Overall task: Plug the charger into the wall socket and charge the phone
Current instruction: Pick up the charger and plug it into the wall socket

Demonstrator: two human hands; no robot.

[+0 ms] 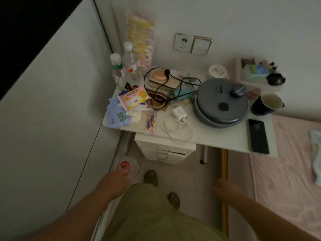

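Observation:
A white charger block [178, 113] lies on the white table [217, 136], its white cable [175, 129] coiled toward the front edge. The dark phone [258, 136] rests flat at the table's front right corner. The wall socket [183, 42] is on the wall above the table, with nothing plugged in. My left hand [119, 178] hangs low at the left, below the table edge, fingers loosely curled and holding nothing. My right hand [223, 188] hangs low at the right, fingers closed, nothing in it. Both hands are well short of the charger.
A grey lidded pot [220, 103], a dark cup [267, 104], two water bottles [130, 63], a black cable [173, 84] over boxes and baby wipes [132, 99] crowd the table. A drawer unit [165, 150] stands underneath. A pink bed [286, 171] lies to the right.

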